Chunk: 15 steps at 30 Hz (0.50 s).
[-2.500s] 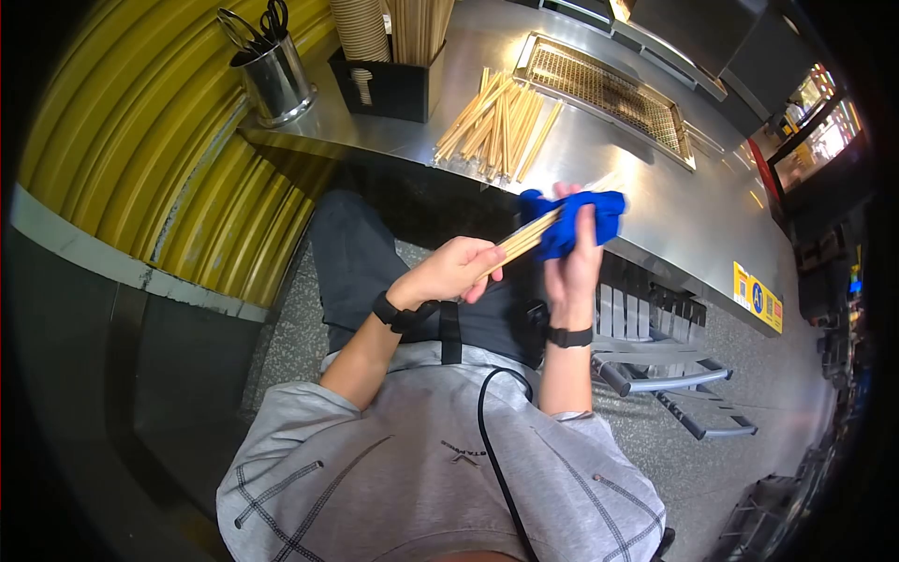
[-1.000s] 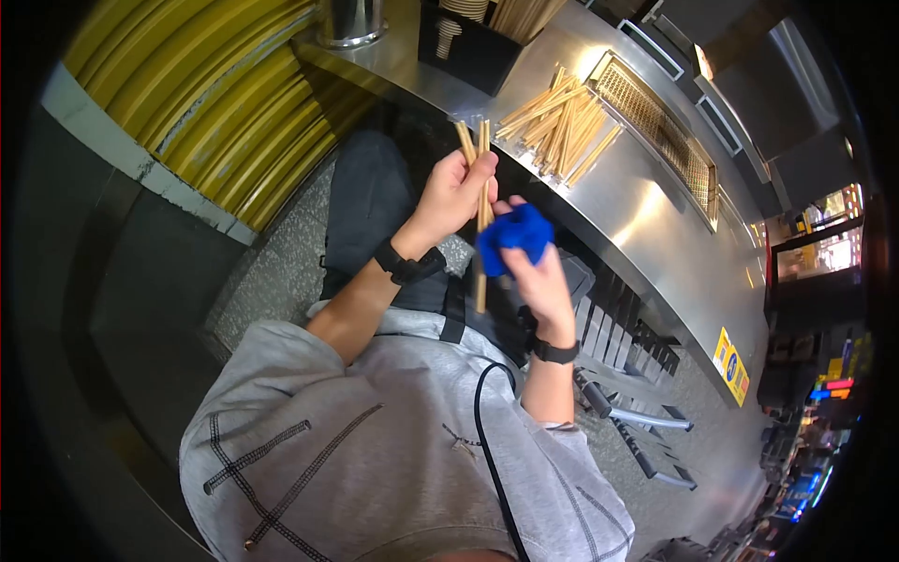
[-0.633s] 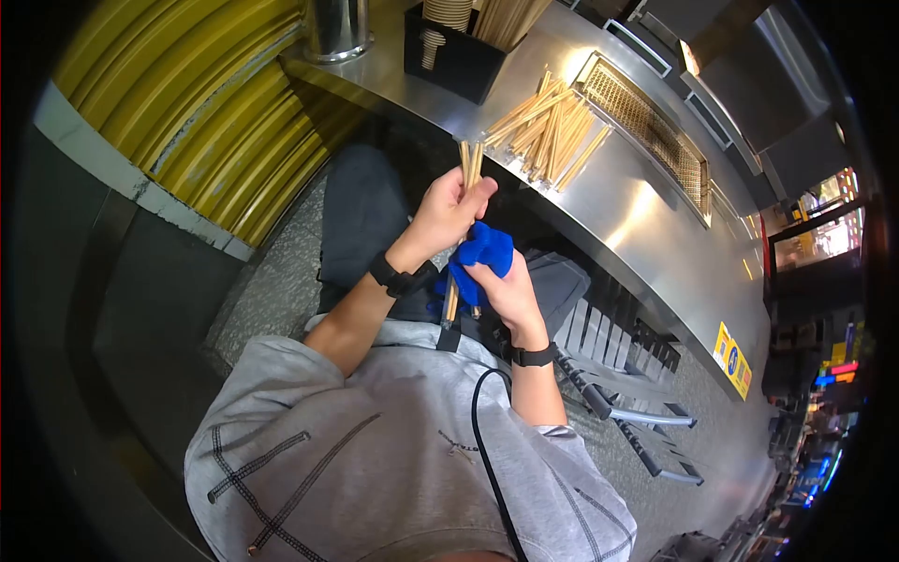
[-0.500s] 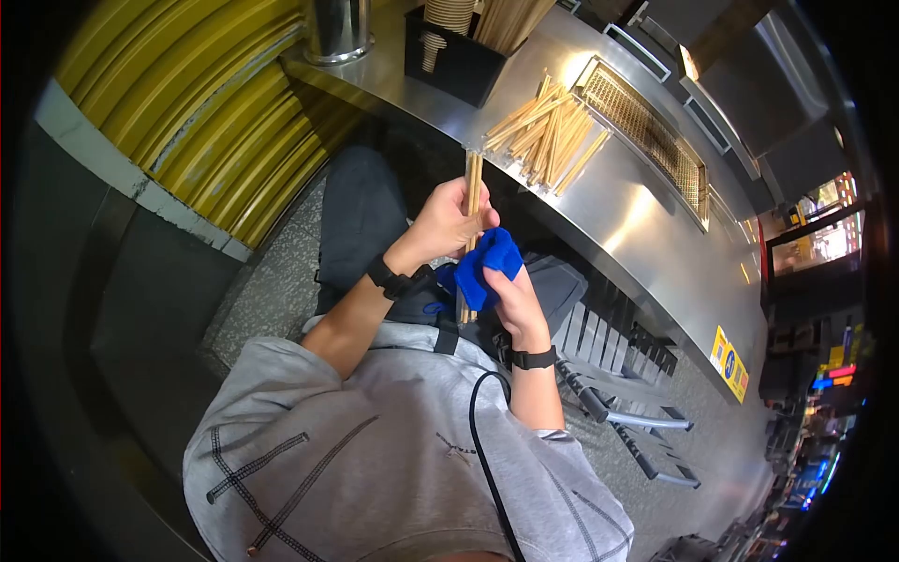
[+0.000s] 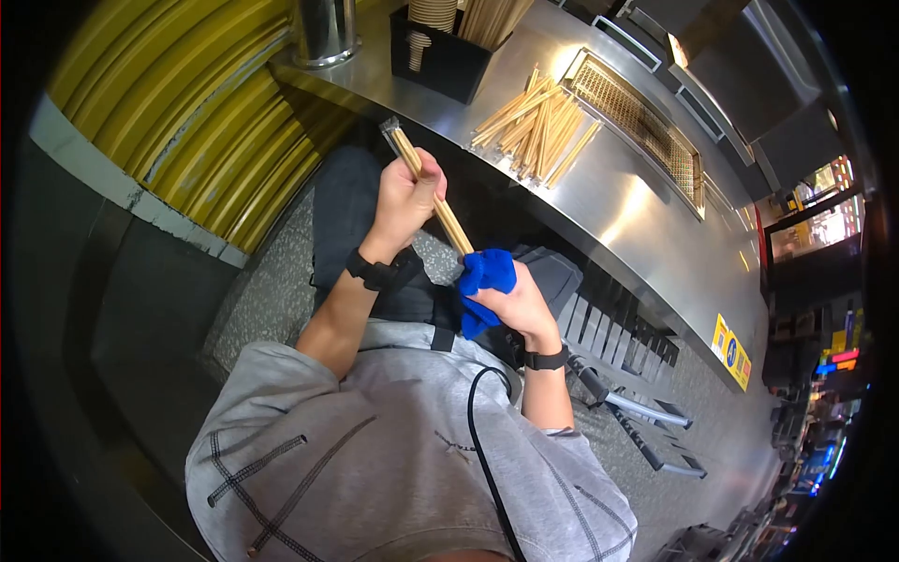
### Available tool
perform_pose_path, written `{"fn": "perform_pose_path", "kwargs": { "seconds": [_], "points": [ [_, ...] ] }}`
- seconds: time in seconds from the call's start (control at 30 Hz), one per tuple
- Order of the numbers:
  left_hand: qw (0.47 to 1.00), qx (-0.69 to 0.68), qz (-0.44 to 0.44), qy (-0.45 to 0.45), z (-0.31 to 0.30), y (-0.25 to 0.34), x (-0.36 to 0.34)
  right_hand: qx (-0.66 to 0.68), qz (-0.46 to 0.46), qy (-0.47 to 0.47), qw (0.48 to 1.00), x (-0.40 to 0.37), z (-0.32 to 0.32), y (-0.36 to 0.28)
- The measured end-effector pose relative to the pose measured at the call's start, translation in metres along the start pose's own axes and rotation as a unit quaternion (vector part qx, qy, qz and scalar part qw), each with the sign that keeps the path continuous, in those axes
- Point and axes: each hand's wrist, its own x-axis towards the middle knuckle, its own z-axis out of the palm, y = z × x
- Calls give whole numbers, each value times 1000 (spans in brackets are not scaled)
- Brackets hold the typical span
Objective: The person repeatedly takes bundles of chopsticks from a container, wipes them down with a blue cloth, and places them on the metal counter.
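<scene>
My left hand (image 5: 405,201) is closed around a few wooden chopsticks (image 5: 453,228), which look to be in a clear wrapper that shows past their upper end. They slant down to the right over my lap. In my right hand (image 5: 523,305) a blue cloth (image 5: 488,273) is bunched around the lower end of the chopsticks, hiding their tips. More chopsticks (image 5: 536,129) lie in a loose pile on the steel counter (image 5: 637,229), beyond my hands.
A black holder (image 5: 436,72) with stacked paper cups and upright sticks stands on the counter, beside a metal cylinder (image 5: 325,33). A mesh-covered drain tray (image 5: 646,126) is set behind the pile. Yellow ribbed panelling (image 5: 187,103) rises at left; a folded step stool (image 5: 623,375) is at right.
The chopsticks have tilted from nearly upright to slanting, upper end leftward. My left hand has moved left and up; my right hand and the cloth have slid down to the lower end.
</scene>
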Motion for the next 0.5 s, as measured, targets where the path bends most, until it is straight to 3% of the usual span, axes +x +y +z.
{"fn": "perform_pose_path", "kwargs": {
  "seconds": [0.3, 0.4, 0.43, 0.5],
  "points": [
    [996, 9, -58, 72, 4, -2, 0, 69, -38, 77, 994, -13, 0, 25],
    [998, 47, -50, 12, 19, 0, -3, 96, -69, 122, 985, -11, -2, 39],
    [991, 18, -98, -92, 17, 3, -1, 115, -85, 139, 980, -8, -2, 41],
    [970, 21, -160, -183, 27, 4, -8, 213, -79, 144, 963, -6, 0, 37]
  ]
}}
